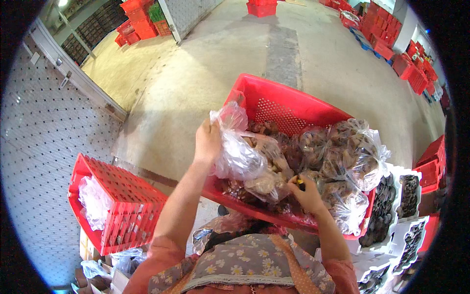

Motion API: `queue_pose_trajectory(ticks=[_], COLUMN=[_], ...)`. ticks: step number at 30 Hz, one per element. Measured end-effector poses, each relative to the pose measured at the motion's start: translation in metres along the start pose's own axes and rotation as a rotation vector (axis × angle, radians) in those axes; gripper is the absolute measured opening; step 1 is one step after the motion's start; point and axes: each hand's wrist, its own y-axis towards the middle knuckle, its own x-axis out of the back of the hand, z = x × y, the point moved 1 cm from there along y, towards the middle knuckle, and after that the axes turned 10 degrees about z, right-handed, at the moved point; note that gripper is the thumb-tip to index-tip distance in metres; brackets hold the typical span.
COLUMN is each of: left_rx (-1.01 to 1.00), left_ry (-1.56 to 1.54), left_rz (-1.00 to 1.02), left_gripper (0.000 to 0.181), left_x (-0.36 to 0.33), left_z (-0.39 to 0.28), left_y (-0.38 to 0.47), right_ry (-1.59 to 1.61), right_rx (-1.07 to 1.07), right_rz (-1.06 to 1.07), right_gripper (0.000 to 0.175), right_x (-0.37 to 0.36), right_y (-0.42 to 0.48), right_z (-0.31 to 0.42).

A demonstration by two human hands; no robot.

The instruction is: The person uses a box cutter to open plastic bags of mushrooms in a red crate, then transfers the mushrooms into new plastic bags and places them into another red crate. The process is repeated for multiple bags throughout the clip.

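My left hand [208,142] grips the gathered upper end of a clear plastic bag [244,158] that is partly filled with brown produce, apparently mushrooms. The bag lies tilted over the near left part of a large red plastic crate [286,99]. Between the fingers of my right hand [307,194] is a small black-and-yellow object [301,183]; its exact kind is unclear. That hand is beside the bag's lower end, above the crate's near side. Loose brown produce [266,127] covers the crate's floor, and several filled, tied bags [339,147] are piled at its right end.
To the left, a tilted red crate [125,205] holds crumpled clear plastic bags [94,202]. White foam boxes [394,217] of dark mushrooms [380,209] stand close on the right. Stacked red crates [382,25] line the far right, beyond the concrete floor [205,66].
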Motion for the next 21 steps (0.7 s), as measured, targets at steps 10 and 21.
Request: queue_pose_trajectory(ticks=[10, 21], left_rx=[0.039, 0.164], left_ry=[0.464, -0.597], left_rz=[-0.112, 0.158], left_gripper=[0.032, 0.025], left_x=[-0.001, 0.026], left_z=[0.019, 0.014], left_y=[0.073, 0.046], right_ry=[-0.079, 1.141], right_rx=[0.219, -0.210], right_rz=[0.233, -0.343], right_gripper=[0.018, 0.015], right_x=[0.019, 0.053], right_y=[-0.017, -0.004], right_z=[0.018, 0.013])
